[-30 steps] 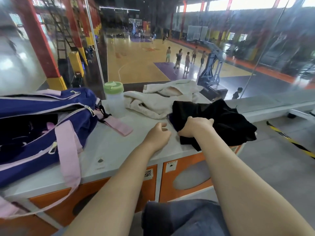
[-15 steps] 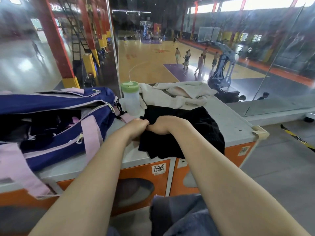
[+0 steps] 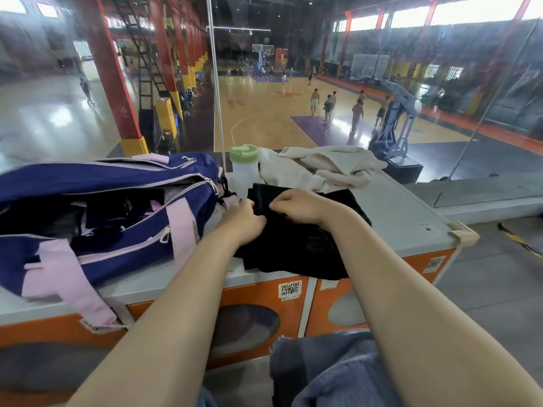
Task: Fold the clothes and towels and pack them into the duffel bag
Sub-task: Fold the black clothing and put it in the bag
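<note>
Grey locker top [image 3: 405, 212]: your left hand [image 3: 245, 220] and right hand [image 3: 296, 205] pinch black garment [image 3: 296, 245], unfolded. Cream towel [image 3: 323, 168] unfolded. Duffel bag [image 3: 97, 207] open, partly packed.

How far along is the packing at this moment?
Done: the duffel bag lies unzipped with dark items already inside. In hand: both the left hand and right hand grip the black garment. Left: the crumpled beige towel behind it.

We cannot see the fingertips of either hand — they curl into the black garment [image 3: 296, 242]. The duffel bag [image 3: 97, 212] runs off the left edge, contents indistinct.
</note>
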Tool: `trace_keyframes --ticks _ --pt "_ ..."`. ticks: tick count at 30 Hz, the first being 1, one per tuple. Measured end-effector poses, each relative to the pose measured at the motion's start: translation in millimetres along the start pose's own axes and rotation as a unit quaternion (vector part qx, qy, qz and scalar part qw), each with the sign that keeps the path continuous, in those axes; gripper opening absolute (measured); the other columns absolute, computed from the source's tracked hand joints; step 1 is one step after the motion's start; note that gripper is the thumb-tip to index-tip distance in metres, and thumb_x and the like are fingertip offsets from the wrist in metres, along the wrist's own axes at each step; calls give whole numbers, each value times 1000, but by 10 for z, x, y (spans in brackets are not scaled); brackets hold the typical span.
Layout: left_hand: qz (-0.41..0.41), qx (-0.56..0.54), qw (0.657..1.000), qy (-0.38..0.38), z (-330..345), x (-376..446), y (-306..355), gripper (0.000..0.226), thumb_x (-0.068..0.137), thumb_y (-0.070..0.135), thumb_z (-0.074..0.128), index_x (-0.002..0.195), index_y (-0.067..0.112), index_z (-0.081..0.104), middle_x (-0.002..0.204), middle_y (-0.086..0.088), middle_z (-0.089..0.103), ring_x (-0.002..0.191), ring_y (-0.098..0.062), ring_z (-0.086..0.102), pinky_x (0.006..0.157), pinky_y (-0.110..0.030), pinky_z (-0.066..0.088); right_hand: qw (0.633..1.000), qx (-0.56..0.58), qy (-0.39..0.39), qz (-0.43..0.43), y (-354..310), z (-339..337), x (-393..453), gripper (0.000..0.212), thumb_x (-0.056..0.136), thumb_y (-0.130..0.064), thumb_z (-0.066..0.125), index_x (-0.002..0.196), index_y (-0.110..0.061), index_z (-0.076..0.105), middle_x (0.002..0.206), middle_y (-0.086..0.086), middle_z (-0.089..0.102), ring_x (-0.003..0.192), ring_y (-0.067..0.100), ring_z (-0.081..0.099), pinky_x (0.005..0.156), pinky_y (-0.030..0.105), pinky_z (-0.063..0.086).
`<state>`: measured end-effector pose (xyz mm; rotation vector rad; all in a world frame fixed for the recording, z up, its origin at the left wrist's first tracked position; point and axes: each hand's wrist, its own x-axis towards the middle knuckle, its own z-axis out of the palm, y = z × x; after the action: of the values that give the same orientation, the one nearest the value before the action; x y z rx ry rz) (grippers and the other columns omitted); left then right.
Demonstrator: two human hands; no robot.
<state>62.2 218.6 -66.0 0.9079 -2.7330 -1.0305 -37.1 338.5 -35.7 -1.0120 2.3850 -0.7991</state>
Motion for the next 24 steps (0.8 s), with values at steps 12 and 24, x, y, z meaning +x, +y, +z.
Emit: trace_keyframes --ticks 12,24 --pt "186 -62 980 -33 153 -47 153 61 86 0 37 133 34 56 153 10 38 147 -13 20 117 -31 15 951 -22 240 194 907 -310 92 60 82 -25 53 139 -13 41 135 14 50 121 36 51 97 41 46" --pt "242 184 929 -212 281 -134 282 88 79 78 49 152 41 16 161 10 17 147 -17 18 119 -40 21 941 38 294 163 1042 -408 55 34 80 -32 63 108 -14 61 94 3 62 87 23 56 68 30 39"
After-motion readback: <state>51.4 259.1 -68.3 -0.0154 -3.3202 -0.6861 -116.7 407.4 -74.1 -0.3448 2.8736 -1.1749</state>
